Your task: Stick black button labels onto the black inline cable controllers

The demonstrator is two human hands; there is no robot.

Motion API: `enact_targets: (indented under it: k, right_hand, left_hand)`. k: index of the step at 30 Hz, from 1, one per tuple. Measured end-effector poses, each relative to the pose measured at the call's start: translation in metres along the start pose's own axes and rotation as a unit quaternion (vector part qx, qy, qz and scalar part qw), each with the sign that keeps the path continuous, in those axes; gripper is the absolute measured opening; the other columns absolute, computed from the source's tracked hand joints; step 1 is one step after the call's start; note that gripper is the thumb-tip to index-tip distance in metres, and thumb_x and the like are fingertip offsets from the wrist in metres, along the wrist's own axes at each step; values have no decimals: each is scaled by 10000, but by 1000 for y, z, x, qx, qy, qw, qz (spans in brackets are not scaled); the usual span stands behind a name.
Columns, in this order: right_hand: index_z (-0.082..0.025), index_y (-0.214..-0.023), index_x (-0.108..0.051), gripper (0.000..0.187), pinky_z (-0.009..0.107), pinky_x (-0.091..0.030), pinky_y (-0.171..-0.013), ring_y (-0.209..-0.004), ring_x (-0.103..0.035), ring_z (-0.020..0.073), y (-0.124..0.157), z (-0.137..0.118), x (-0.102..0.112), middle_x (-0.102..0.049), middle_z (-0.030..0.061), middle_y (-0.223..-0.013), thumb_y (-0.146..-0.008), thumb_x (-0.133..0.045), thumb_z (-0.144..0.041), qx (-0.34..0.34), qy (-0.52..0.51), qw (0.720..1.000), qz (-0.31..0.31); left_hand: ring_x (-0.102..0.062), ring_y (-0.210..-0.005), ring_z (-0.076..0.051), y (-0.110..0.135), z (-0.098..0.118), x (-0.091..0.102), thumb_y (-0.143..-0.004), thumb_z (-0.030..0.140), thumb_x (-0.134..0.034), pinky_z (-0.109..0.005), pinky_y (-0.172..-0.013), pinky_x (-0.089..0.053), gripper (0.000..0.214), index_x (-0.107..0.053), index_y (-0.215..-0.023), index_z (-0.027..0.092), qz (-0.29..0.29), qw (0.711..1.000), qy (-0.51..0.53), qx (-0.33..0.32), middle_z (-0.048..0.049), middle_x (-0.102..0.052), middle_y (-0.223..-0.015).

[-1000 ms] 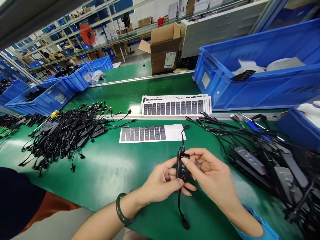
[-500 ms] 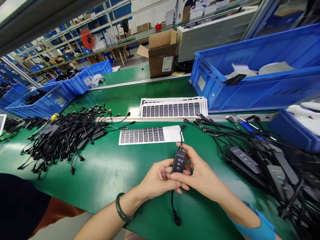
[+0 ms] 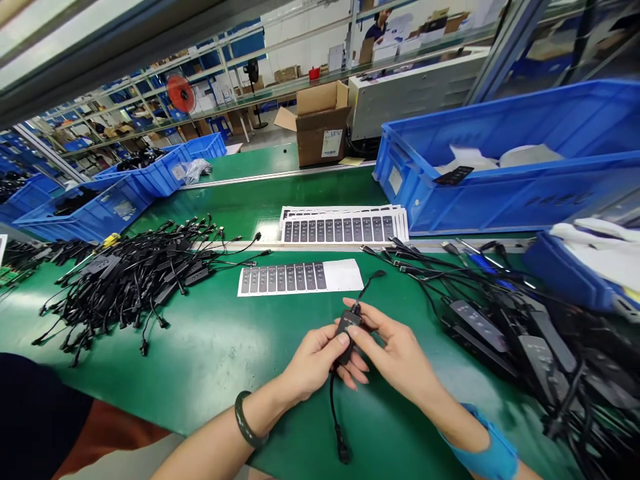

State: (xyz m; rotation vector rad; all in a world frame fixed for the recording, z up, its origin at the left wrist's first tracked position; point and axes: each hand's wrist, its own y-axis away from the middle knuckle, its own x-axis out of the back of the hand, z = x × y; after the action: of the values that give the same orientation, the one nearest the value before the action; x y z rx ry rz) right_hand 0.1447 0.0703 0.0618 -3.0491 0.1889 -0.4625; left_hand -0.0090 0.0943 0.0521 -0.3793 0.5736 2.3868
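Both hands hold one small black inline controller [image 3: 347, 325] with a cable at each end, just above the green bench. My left hand [image 3: 320, 360] grips its lower part from the left, thumb on top; a dark green bangle circles that wrist. My right hand [image 3: 393, 350] pinches it from the right, with the fingers over its face. One cable hangs down to a plug [image 3: 343, 453]; the other runs up to a plug [image 3: 379, 273]. A partly used sheet of dark button labels [image 3: 300, 277] lies just beyond the hands.
A heap of black cabled controllers [image 3: 130, 280] lies at left, and a second heap of controllers [image 3: 520, 333] at right. A stack of label sheets [image 3: 343, 225] sits behind a metal rail. Blue bins [image 3: 500, 187] stand at right and back left, and a cardboard box [image 3: 320, 123] behind.
The controller has been turned in my hands, so its button face is less visible, with my right fingers now covering it. The view tipped slightly, so the hands sit a little lower and left.
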Motion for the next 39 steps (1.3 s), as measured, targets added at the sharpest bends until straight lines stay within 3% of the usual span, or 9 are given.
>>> enact_targets:
  k: [7, 11, 16, 19, 21, 25, 30, 34, 39]
  right_hand:
    - [-157, -1122, -647, 350, 292, -531, -641, -738, -691, 208, 1, 1, -11, -750, 71, -859, -826, -529, -301, 38, 63, 996, 40]
    - [-137, -1333, -497, 475, 313, -535, -626, -695, -679, 206, -11, -11, 29, -733, 77, -851, -930, -404, -369, 31, 112, 989, 88]
    - [-119, -1324, -520, 508, 499, -518, -729, -866, -678, 365, -8, -25, 117, -692, 196, -947, -912, -377, -380, 3, 399, 888, 229]
    - [-148, -1282, -554, 466, 621, -455, -749, -1015, -594, 488, -14, -24, 136, -621, 253, -1043, -887, -407, -347, 31, 448, 834, 321]
    - [-181, -1225, -585, 408, 610, -452, -769, -1023, -585, 476, -32, -18, 122, -614, 229, -1037, -873, -437, -326, 65, 441, 835, 323]
    - [-184, -955, -689, 237, 404, -519, -719, -766, -667, 284, -91, 2, 50, -689, 127, -878, -789, -529, -239, 101, 343, 928, 103]
    - [-176, -838, -713, 187, 357, -510, -737, -787, -662, 255, -139, 29, -28, -689, 111, -855, -764, -569, -271, 123, 291, 948, 45]
    - [-214, -701, -661, 222, 365, -507, -722, -770, -649, 256, -133, 30, -36, -673, 82, -795, -770, -534, -383, 140, 228, 962, 50]
    - [-232, -843, -597, 326, 467, -503, -629, -689, -643, 312, -103, 24, -1, -662, 109, -791, -818, -496, -541, 91, 136, 974, 157]
  left_hand:
    - [-651, -593, -137, -9, -7, 3, -776, 606, -651, -238, -562, -523, 519, -600, -927, 113, 2, 999, -42, -24, -60, -675, -721]
    - [-683, -920, -229, -3, 17, 17, -850, 556, -578, -355, -793, -553, 532, -606, -1177, 137, -4, 971, -229, -63, -146, -704, -1039]
    - [-455, -1324, -324, 12, 46, 62, -871, 334, -597, -511, -1082, -377, 504, -505, -1351, 210, 126, 769, -613, -134, -151, -493, -1433]
    - [-286, -1423, -363, 16, 45, 80, -859, 314, -628, -547, -1126, -300, 607, -428, -1412, 165, 176, 684, -702, -93, -201, -347, -1523]
    - [-260, -1433, -359, 16, 40, 84, -879, 360, -611, -533, -1133, -296, 618, -412, -1425, 149, 182, 665, -721, -69, -221, -322, -1530]
    - [-282, -1427, -348, 14, 32, 81, -906, 411, -565, -516, -1144, -285, 583, -441, -1408, 141, 185, 652, -733, -56, -225, -342, -1518]
    - [-322, -1412, -344, 15, 28, 82, -881, 424, -602, -518, -1135, -298, 570, -476, -1379, 178, 199, 632, -745, -75, -193, -376, -1508]
    - [-363, -1384, -347, 15, 23, 81, -862, 485, -607, -511, -1120, -318, 591, -494, -1357, 182, 210, 628, -744, -87, -188, -416, -1479]
    - [-509, -1247, -287, 13, 40, 94, -858, 449, -626, -406, -1032, -429, 472, -561, -1268, 225, 220, 635, -733, -104, -132, -546, -1344]
